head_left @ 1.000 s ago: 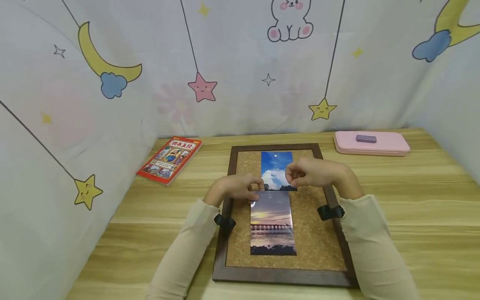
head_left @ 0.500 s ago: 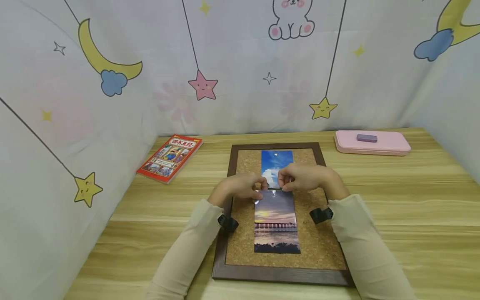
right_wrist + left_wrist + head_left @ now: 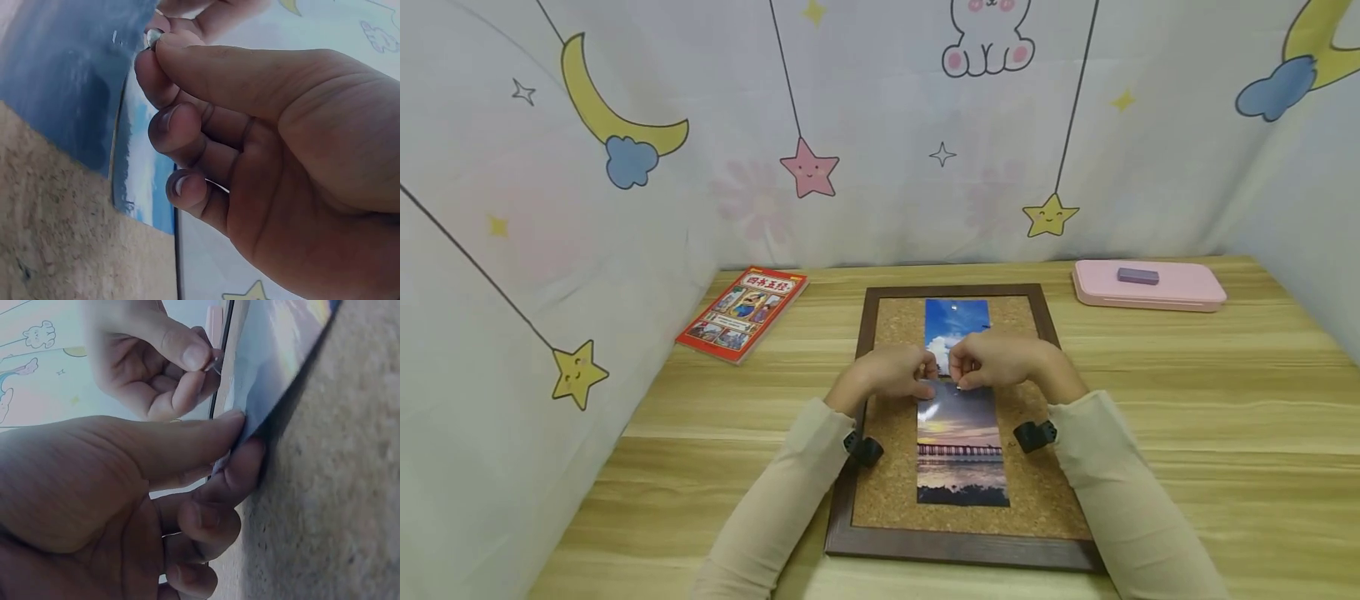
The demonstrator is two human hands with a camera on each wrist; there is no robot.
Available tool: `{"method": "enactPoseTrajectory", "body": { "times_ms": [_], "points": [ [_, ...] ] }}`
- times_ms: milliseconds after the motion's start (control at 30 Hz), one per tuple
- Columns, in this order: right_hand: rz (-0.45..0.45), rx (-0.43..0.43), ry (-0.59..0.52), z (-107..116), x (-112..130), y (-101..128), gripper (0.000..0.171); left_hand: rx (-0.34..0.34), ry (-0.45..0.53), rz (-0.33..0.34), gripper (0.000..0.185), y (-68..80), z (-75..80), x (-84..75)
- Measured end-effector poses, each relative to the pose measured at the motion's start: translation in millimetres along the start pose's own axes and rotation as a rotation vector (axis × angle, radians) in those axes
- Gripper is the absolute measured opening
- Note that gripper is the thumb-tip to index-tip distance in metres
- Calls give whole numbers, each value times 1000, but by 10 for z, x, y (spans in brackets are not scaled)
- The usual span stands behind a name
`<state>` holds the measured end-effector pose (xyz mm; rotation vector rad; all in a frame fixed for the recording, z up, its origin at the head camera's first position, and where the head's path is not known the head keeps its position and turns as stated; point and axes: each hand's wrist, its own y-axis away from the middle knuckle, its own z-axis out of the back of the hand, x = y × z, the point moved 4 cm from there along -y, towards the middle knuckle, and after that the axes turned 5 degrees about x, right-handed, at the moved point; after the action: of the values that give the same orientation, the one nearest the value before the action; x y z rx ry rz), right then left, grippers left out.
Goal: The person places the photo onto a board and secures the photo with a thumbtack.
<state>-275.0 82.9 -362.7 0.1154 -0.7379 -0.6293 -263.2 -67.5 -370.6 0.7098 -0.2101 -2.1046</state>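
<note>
A framed corkboard (image 3: 1045, 508) lies on the table under both hands. On it is a photo of a pier at sunset (image 3: 962, 433). My left hand (image 3: 895, 372) pinches this photo's upper left corner between thumb and index finger; in the left wrist view that edge stands off the cork. A silvery thumbtack (image 3: 154, 39) is pinched by the thumb and index finger of my right hand (image 3: 1006, 360), close over the photo's top edge. Just above lies a blue sky photo (image 3: 958, 321), partly covered by the right hand, with a small shiny tack at its top.
A red book (image 3: 743, 313) lies at the back left of the wooden table (image 3: 1187, 400). At the back right sits a pink case (image 3: 1180, 287) with a small purple block (image 3: 1138, 276) on it. A printed curtain (image 3: 880, 100) hangs behind.
My right hand has come left and slightly down, from the sky photo to the sunset photo's top edge. The left hand has shifted the sunset photo a little to the right.
</note>
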Motion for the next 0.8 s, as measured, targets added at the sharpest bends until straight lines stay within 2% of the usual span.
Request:
{"method": "enactPoseTrajectory", "body": {
  "times_ms": [167, 367, 800],
  "points": [
    [-7, 18, -27, -55, -5, -46, 9, -16, -21, 12, 17, -14, -11, 1],
    [-16, 41, -4, -92, -3, -86, 10, -24, -11, 16, 17, -22, -20, -6],
    [-31, 28, -2, -89, -29, -91, 7, -5, 16, 39, 15, -28, -29, -8]
  ]
}}
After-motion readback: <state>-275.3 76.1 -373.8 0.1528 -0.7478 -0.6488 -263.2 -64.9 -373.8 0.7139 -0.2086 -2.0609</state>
